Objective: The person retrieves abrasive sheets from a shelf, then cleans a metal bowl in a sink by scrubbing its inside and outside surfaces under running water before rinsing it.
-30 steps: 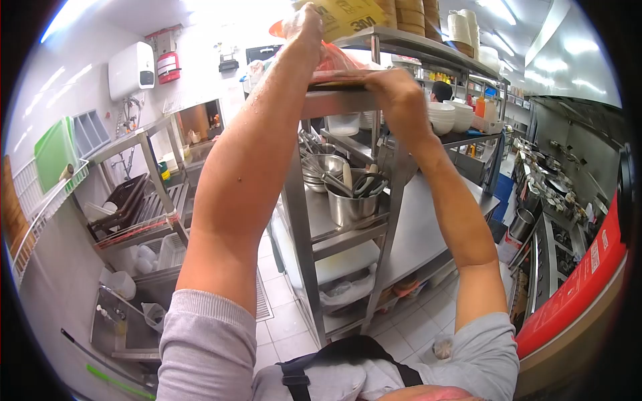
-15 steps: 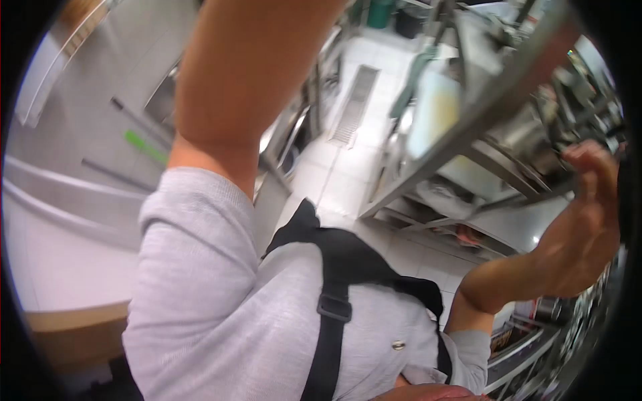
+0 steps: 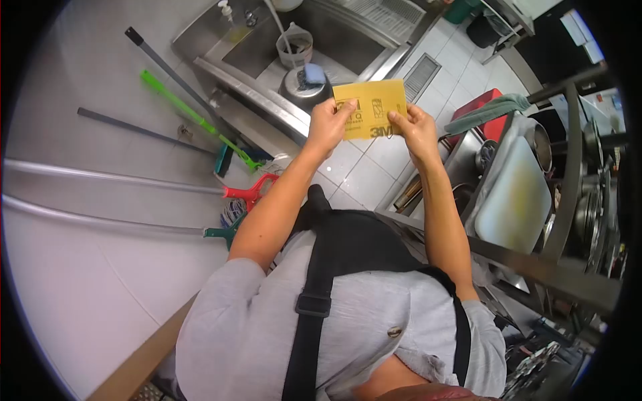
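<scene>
Both hands hold a yellow sheet (image 3: 360, 95) with dark 3M lettering, raised in front of my chest. It looks flat and flexible; whether it is sandpaper or a wrapper I cannot tell. My left hand (image 3: 329, 123) pinches its left edge, thumb on the printed face. On the opposite edge, my right hand (image 3: 416, 127) grips with the thumb on the face and fingers behind. Just beyond the sheet, an overturned metal pot (image 3: 294, 84) sits at the sink with a blue sponge (image 3: 314, 73) and a dark scouring pad on it.
A steel sink (image 3: 234, 80) with a running tap and a clear plastic jug (image 3: 294, 45) lies ahead. Mop and broom handles (image 3: 177, 103) lean along the left wall. On the right, a metal rack (image 3: 568, 271) carries a stained white cutting board (image 3: 515, 194) and pans.
My view has swung toward the sink. Both hands, apart before with the right one raised at the rack, have come together in front of me on the yellow sheet.
</scene>
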`<state>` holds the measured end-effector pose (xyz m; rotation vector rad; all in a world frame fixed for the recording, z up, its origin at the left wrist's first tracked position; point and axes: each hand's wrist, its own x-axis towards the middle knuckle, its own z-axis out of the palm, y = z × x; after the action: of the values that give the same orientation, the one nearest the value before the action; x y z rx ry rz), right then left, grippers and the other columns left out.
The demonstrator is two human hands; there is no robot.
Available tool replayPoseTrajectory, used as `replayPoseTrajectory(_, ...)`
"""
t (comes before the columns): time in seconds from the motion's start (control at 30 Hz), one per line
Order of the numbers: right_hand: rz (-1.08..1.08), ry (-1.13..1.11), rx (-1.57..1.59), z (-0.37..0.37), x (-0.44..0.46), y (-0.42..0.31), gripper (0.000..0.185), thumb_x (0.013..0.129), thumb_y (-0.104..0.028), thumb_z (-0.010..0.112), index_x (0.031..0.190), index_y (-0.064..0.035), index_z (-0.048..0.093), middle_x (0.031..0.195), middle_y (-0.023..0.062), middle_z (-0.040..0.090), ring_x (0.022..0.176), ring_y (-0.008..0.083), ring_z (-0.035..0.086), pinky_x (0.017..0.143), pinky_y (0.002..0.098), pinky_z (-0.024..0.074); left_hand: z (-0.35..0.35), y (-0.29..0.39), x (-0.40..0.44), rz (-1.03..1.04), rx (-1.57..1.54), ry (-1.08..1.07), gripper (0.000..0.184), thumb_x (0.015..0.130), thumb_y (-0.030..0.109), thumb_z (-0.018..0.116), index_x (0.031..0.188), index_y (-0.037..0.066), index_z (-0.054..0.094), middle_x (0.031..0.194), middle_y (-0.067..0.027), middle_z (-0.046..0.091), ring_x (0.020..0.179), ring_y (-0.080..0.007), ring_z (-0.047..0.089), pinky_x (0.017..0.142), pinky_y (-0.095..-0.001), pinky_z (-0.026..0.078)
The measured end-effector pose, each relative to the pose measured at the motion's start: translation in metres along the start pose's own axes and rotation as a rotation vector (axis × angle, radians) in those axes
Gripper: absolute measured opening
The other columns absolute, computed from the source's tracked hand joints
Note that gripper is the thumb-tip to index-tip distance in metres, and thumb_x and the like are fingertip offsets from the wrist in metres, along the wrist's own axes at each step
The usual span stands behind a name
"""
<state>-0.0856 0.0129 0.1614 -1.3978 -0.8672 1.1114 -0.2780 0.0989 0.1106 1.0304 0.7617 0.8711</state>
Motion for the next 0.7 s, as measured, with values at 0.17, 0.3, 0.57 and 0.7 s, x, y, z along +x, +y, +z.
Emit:
replayPoseTrajectory(0.17,-0.172,0.043,-0.319,0.035,0.085,0.038,0.044,0.093,-0.005,0.07,0.133,0.0087,0.056,0.1,0.014,0.075,0.084,0.0164,0.071,0.077,0.0274,0.0562,-0.033,-0.011,0.047,0.049,0.158,0.233,0.023,0.098,0.015,0.064,0.103,-0.007,0.068,0.087,-0.012,0.075,0.075,-0.0142,0.069,0.066,-0.0325,0.054)
replayPoseTrajectory(0.3,-0.301,0.068,-0.571,0.063,0.137,0.049,0.049,0.091,0.001,0.065,0.139,0.0018,0.055,0.104,0.0179,0.075,0.092,0.0215,0.073,0.082,0.0325,0.0571,-0.046,-0.045,0.095,0.069,0.314,0.449,0.028,0.098,0.018,0.06,0.09,-0.008,0.067,0.077,-0.0184,0.072,0.069,-0.0211,0.07,0.065,-0.0401,0.053)
replayPoseTrajectory(0.57,-0.398,-0.464,-0.601,0.098,0.299,0.138,0.059,0.092,-0.009,0.064,0.149,-0.0023,0.048,0.13,0.0257,0.065,0.119,0.0327,0.065,0.101,0.0364,0.0499,-0.081,-0.084,0.22,-0.176,-0.518,0.472,0.035,0.106,0.03,0.048,0.127,0.003,0.058,0.112,-0.0091,0.065,0.096,-0.0184,0.063,0.082,-0.0354,0.051)
replayPoseTrajectory(0.7,-0.256,-0.515,-0.48,0.104,0.377,0.152,0.059,0.092,-0.01,0.063,0.148,-0.0003,0.048,0.126,0.0256,0.067,0.117,0.0286,0.065,0.1,0.0348,0.0491,-0.123,-0.092,0.269,-0.253,-0.378,0.585,0.039,0.102,0.032,0.057,0.13,0.005,0.059,0.102,-0.0063,0.066,0.088,-0.0146,0.062,0.075,-0.0324,0.05)
